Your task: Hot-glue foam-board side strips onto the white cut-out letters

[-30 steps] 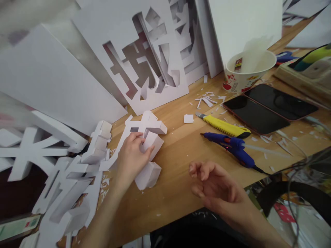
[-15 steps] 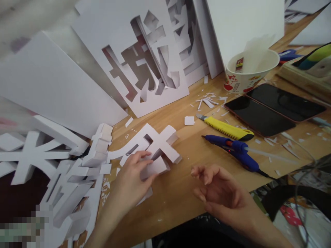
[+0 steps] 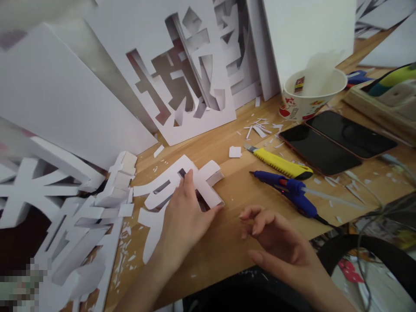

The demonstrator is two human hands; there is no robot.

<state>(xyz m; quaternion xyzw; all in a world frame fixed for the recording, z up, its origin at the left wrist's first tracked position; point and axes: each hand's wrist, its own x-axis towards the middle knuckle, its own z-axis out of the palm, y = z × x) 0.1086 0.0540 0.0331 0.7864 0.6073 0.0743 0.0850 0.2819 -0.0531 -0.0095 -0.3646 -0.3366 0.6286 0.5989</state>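
My left hand (image 3: 186, 203) lies over a white cut-out character (image 3: 206, 173) with built-up sides, on the wooden table. Its fingertips press on the top face and the thumb is against the near end; the palm hides the part beneath. My right hand (image 3: 276, 242) hovers above the table to the right, open and slightly curled, thumb apart, with nothing in it. In front of that hand are a blue glue gun (image 3: 289, 188) with a clear glue stick at its back and a yellow utility knife (image 3: 281, 162). A small white piece (image 3: 235, 151) lies beyond the character.
White boards with cut-out shapes (image 3: 208, 110) lean at the back. More built-up white characters (image 3: 29, 190) are piled at the left. Dark phones (image 3: 321, 149), a paper bowl (image 3: 312, 102), white scraps (image 3: 260, 130) and a cable (image 3: 367, 242) occupy the right side.
My left hand has moved forward and right over the character, and the raised white flap by its palm is no longer seen. My right hand's thumb has spread farther from its fingers.
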